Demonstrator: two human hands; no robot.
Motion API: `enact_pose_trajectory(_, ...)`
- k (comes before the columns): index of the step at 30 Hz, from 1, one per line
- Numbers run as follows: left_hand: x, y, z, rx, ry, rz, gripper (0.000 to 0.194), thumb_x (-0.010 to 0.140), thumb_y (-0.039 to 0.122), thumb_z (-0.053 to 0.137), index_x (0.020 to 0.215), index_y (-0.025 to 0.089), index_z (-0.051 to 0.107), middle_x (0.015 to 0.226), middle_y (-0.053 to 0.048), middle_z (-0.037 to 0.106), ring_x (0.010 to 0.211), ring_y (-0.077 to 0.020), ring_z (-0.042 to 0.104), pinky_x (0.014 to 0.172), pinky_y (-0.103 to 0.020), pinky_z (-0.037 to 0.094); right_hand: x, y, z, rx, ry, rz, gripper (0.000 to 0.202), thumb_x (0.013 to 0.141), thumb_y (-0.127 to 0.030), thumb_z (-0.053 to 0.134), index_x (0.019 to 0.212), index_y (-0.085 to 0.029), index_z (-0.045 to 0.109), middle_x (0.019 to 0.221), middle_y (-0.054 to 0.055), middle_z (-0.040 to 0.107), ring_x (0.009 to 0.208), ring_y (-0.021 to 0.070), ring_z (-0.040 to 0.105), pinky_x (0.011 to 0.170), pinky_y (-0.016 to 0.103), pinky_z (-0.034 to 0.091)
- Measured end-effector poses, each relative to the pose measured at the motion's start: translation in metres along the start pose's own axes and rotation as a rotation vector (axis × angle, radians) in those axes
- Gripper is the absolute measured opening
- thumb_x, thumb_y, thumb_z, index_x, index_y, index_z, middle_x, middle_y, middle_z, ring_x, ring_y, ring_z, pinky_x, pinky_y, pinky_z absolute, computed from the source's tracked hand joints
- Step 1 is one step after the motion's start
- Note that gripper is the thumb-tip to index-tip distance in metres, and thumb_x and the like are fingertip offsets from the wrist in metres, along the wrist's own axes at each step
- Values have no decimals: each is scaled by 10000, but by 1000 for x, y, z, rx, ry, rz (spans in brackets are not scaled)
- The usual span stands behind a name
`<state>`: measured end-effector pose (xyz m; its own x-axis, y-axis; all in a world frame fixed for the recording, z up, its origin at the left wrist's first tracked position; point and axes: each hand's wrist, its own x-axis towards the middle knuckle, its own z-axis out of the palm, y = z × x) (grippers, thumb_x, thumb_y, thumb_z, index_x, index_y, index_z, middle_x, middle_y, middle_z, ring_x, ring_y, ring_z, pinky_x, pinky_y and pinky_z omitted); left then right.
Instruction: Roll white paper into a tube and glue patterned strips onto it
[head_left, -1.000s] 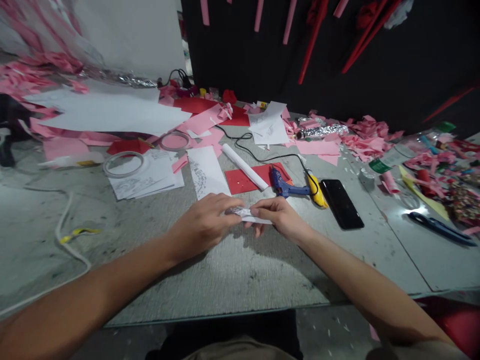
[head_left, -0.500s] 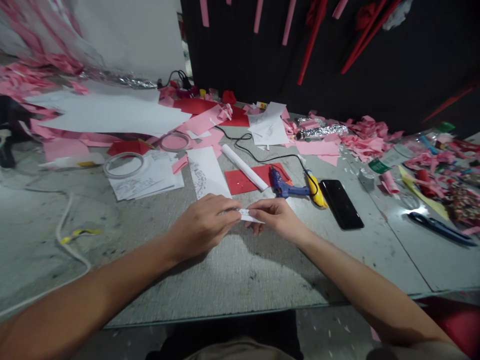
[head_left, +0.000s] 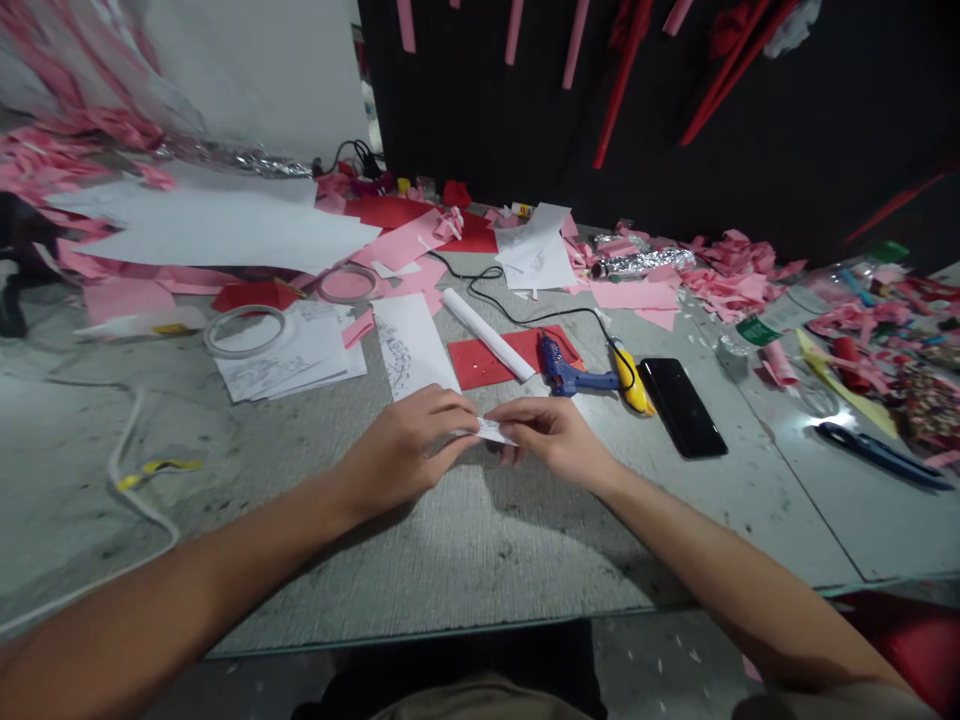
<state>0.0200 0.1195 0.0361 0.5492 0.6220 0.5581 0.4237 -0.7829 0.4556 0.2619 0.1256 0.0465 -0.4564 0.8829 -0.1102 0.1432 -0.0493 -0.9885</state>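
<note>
Between my two hands is a small piece of white paper (head_left: 493, 431) with dark print on it, rolled or folded narrow. My left hand (head_left: 409, 445) pinches its left end, and my right hand (head_left: 555, 438) grips its right end; the fingers cover much of it. Just beyond lies a printed white sheet (head_left: 414, 345). A white paper roll (head_left: 487, 333) rests on a red paper piece (head_left: 472, 365). Close by to the right, a blue glue gun (head_left: 574, 372) lies with its black cord trailing back.
A black phone (head_left: 684, 408) and a yellow-handled tool (head_left: 634, 380) lie right of the glue gun. Farther right are a dark cutter (head_left: 881, 455) and a plastic bottle (head_left: 787, 310). A tape roll (head_left: 244, 345) sits on printed sheets at left. Pink paper scraps (head_left: 735, 265) line the back.
Both hands keep hold of the paper. My right fingers have shifted slightly left along it, and less of its right end sticks out. Objects on the table stay put.
</note>
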Motion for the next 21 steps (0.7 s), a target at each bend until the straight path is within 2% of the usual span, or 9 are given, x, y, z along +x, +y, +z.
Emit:
enact_pose_trajectory(7, -3, -1, -1, 88, -96, 84, 185, 1046, 178, 623, 1183, 214, 742, 1244, -107, 708, 1090, -239, 694, 920, -383, 573, 1, 3, 0, 87, -22, 10, 258, 903, -375, 796, 1091, -197, 786, 829, 23, 786, 613, 148, 730, 577, 285, 592)
enact_pose_trajectory(13, -2, -1, -4, 205, -67, 171, 255, 1036, 117, 582, 1203, 218, 745, 1263, -107, 721, 1062, -236, 691, 895, -371, 553, 3, 5, -3, 181, -51, 72, 357, 856, -309, 854, 1177, -184, 761, 788, 20, 791, 629, 164, 760, 559, 258, 589)
enact_pose_trajectory(16, 0, 1, -6, 271, -42, 237, 183, 1043, 160, 605, 1156, 195, 745, 1243, -117, 736, 1060, -251, 689, 876, -380, 538, 4, 6, -5, 204, -42, 108, 324, 846, -291, 856, 1140, -181, 779, 793, 30, 795, 655, 174, 773, 562, 253, 584)
enact_pose_trajectory(21, 1, 2, -6, 257, -28, 234, 121, 1054, 149, 595, 1067, 160, 715, 1131, -97, 763, 950, -226, 681, 819, -367, 527, 3, 1, -4, 128, -63, 89, 203, 878, -327, 812, 987, -156, 798, 768, 52, 787, 654, 167, 758, 575, 259, 572)
